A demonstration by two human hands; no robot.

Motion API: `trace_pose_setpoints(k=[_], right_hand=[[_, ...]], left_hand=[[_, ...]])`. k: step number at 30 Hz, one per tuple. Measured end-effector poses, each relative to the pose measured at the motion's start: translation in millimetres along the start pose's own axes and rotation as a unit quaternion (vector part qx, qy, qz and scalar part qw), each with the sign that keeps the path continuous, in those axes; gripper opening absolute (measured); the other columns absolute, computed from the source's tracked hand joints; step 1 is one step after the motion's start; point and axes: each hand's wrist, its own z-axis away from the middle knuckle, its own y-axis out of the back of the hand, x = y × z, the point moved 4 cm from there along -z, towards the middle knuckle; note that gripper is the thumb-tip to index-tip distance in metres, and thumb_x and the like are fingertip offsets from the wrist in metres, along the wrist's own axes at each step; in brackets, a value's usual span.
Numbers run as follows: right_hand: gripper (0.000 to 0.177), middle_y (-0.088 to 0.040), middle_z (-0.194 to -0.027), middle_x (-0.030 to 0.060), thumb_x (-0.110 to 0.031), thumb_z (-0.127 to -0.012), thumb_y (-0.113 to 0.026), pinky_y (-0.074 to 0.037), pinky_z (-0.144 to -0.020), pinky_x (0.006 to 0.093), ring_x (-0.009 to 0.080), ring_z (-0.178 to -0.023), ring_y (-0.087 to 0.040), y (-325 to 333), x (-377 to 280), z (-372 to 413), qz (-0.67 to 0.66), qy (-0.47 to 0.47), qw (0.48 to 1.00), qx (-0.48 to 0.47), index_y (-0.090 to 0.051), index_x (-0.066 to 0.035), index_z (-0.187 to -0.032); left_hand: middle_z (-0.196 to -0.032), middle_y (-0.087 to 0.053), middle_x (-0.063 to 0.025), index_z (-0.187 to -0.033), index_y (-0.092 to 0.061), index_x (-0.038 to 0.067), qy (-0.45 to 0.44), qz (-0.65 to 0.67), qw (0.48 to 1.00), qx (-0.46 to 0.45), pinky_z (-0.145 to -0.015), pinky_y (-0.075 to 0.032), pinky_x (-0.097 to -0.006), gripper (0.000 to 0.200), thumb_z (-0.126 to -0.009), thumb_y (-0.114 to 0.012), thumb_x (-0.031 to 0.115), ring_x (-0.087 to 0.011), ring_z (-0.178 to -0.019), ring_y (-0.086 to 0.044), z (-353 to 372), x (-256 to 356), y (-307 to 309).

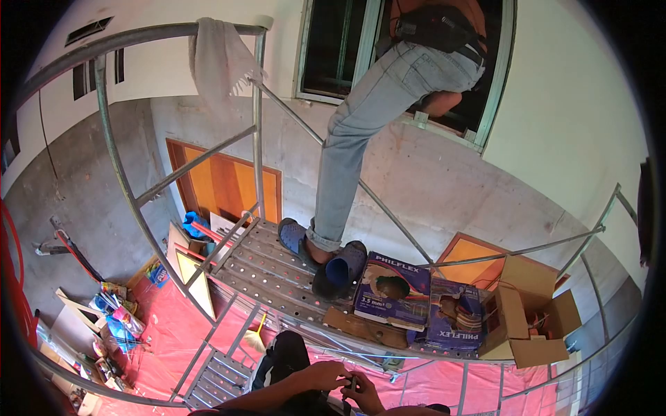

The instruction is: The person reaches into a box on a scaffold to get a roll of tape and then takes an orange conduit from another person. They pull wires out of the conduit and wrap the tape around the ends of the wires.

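Note:
At the bottom of the view, my left hand [326, 376] and my right hand [365, 395] are close together above my lap. The fingers of both are bent and closed around a small dark object [352, 382], too small and too covered to name. My left forearm comes in from the lower left. Past my hands stands a perforated metal scaffold platform [260, 267]. On it lie two purple PHILFLEX wire boxes [393, 312] [451, 340] with torn openings, and an open brown cardboard box [517, 333].
A person in grey jeans [368, 118] stands one-legged on the platform, the other leg in the window [496, 104]. An empty slipper [345, 267] is beside that foot. A cloth [220, 62] hangs on the scaffold rail [156, 33]. Below are red floor sheeting [163, 312] and a broom [257, 338].

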Motion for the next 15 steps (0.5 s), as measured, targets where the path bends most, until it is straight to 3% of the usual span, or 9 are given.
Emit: trace_pose_setpoints(k=[3,6,9,10,15], right_hand=[[0.045,-0.062,-0.105,0.0055,-0.02,-0.092,-0.063,-0.052,-0.063,0.0293,0.0178,-0.077,-0.062,1,52,-6,-0.065,0.054,0.996,0.015,-0.048,-0.007,-0.133],[0.043,-0.063,-0.101,0.0033,-0.011,-0.088,-0.067,-0.05,-0.06,0.0255,0.0134,-0.074,-0.059,-31,-59,19,0.079,-0.046,0.993,0.071,-0.053,-0.008,-0.128],[0.053,-0.06,-0.109,0.0074,-0.002,-0.077,-0.076,-0.054,-0.078,0.0301,0.0145,-0.093,-0.061,-18,-18,10,-0.066,-0.014,0.997,0.035,-0.05,-0.001,-0.123],[0.048,-0.06,-0.111,0.0088,-0.001,-0.078,-0.074,-0.055,-0.078,0.0312,0.0167,-0.094,-0.062,-15,-11,8,-0.058,-0.003,0.998,0.032,-0.052,-0.001,-0.121],[0.066,-0.057,-0.115,0.0077,-0.007,-0.07,-0.083,-0.054,-0.083,0.0331,0.0186,-0.103,-0.058,-13,-3,5,0.078,0.022,0.996,0.03,-0.049,-0.003,-0.126]], left_hand=[[-0.092,-0.066,-0.018,-0.102,-0.069,0.011,0.059,0.014,0.998,0.0,-0.081,-0.05,-0.0462,0.039,-0.088,-0.057,0.045,-0.0345,-0.088,-0.064,-1,5,2],[-0.097,-0.067,-0.0189,-0.106,-0.068,0.011,0.112,0.052,0.992,0.033,-0.082,-0.051,-0.0476,0.045,-0.087,-0.056,0.05,-0.0349,-0.092,-0.065,-1,11,-2],[-0.101,-0.068,-0.019,-0.11,-0.066,0.012,0.149,0.033,0.987,0.05,-0.083,-0.051,-0.0487,0.046,-0.086,-0.057,0.05,-0.0357,-0.095,-0.065,3,12,-12],[-0.101,-0.068,-0.0186,-0.111,-0.066,0.012,0.157,0.024,0.986,0.048,-0.083,-0.051,-0.0491,0.046,-0.086,-0.057,0.05,-0.0359,-0.096,-0.065,3,12,-13],[-0.102,-0.068,-0.0172,-0.114,-0.066,0.012,0.15,-0.028,0.986,0.062,-0.086,-0.05,-0.0484,0.041,-0.088,-0.056,0.041,-0.0362,-0.096,-0.064,-1,-12,-30]])
